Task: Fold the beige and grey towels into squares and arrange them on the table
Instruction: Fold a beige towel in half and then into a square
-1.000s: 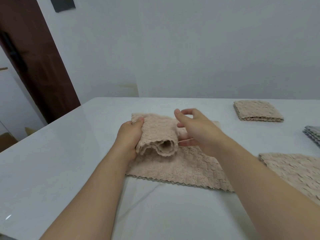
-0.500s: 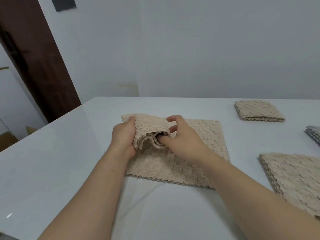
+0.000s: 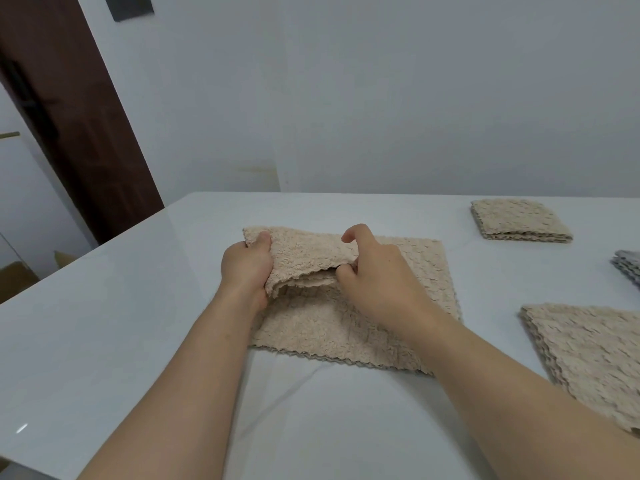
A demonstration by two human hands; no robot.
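A beige towel (image 3: pixel 346 327) lies mid-table (image 3: pixel 138 323), part of it raised in a fold. The left hand (image 3: pixel 246 268) grips the fold's left end, thumb on top and fingers hidden beneath. The right hand (image 3: pixel 381 275) pinches its right end, forefinger lifted and crooked. Farther right sit a folded beige square (image 3: pixel 519 225) and a grey towel (image 3: pixel 628 268).

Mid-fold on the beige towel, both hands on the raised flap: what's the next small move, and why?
Probably draw the flap over the flat part of the beige towel and lay it flat. The left hand grips its left end, the right hand pinches its free edge, and it is bunched, not flat.
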